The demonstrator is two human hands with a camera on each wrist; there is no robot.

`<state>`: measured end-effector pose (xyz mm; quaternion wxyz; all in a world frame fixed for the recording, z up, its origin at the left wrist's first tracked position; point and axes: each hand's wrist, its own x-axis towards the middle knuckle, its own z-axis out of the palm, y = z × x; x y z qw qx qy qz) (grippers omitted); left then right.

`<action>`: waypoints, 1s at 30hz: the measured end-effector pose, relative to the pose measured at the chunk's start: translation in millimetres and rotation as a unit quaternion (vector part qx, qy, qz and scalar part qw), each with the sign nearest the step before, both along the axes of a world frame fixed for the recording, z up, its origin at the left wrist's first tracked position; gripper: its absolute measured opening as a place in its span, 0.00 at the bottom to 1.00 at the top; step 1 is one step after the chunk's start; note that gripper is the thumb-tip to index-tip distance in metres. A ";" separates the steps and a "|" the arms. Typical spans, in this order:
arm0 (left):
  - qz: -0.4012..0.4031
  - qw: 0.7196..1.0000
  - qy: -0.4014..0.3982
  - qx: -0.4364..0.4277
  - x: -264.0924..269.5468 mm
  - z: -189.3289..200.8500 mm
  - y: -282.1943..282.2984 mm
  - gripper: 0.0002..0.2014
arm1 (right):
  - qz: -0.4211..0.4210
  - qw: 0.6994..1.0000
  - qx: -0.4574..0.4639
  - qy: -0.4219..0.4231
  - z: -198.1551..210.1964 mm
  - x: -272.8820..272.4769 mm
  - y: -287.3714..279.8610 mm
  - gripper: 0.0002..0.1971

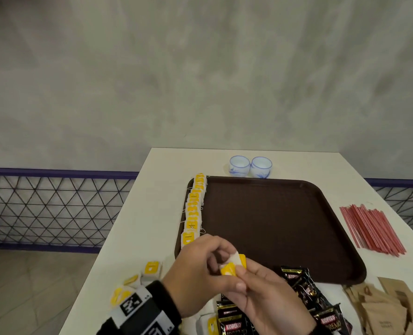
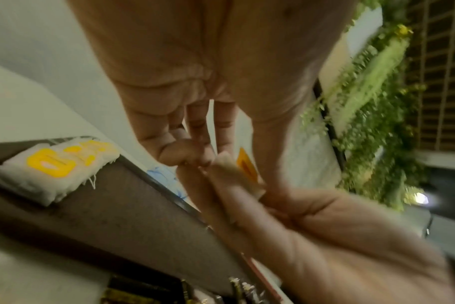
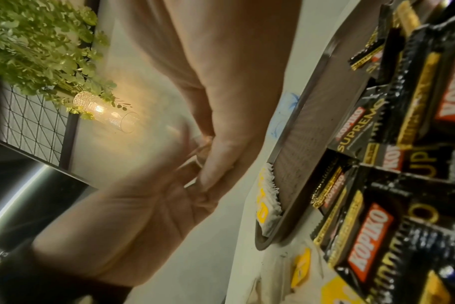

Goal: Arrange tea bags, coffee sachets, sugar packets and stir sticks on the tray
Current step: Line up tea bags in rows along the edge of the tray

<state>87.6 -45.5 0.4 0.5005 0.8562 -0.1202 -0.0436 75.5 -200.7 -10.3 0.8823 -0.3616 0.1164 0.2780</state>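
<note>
White tabletop (image 1: pixel 128 238) beside grey wall | left hand (image 1: pixel 195 269) and right hand (image 1: pixel 268 298) both pinching yellow-tagged paper tea bag (image 1: pixel 233 264) over brown plastic tray (image 1: pixel 285 226) near corner | risk: string snagging, disturbing lined-up tea-bag row (image 1: pixel 193 211)

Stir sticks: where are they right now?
Head view: the stir sticks lie in a loose bundle on the table, right of the tray and beyond the brown packets. Neither hand touches them.
</note>
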 end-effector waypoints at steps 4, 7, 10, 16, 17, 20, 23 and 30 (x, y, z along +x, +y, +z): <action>-0.008 1.000 0.001 0.017 -0.7 -3.6 -4.0 0.15 | -0.010 0.996 -0.083 -0.014 -3.0 -0.4 -2.4 0.12; -0.006 1.000 0.021 -0.010 -1.5 -5.2 -2.1 0.11 | -0.023 0.993 -0.111 -0.010 -3.8 -0.3 -7.7 0.12; -0.008 0.998 0.038 -0.044 -2.1 -6.6 4.8 0.09 | -0.029 0.992 -0.124 -0.008 -2.8 -0.5 -10.9 0.11; -0.027 0.999 0.016 -0.038 -2.3 -14.0 26.4 0.05 | -0.061 0.981 -0.182 0.005 -6.5 0.7 -16.2 0.09; -0.018 0.999 0.013 -0.029 0.5 -15.7 32.4 0.05 | -0.067 0.980 -0.189 0.011 -7.7 1.2 -18.0 0.09; 0.039 0.999 -0.001 -0.012 16.7 -18.4 51.8 0.05 | -0.072 0.977 -0.199 0.022 -10.3 2.7 -24.3 0.10; 0.100 0.994 -0.018 -0.035 37.7 -18.4 65.7 0.04 | -0.081 0.977 -0.198 0.022 -11.2 3.9 -28.0 0.10; 0.101 0.991 0.068 -0.059 59.2 -38.8 63.2 0.07 | -0.076 0.974 -0.215 -0.003 -12.3 3.0 -26.1 0.10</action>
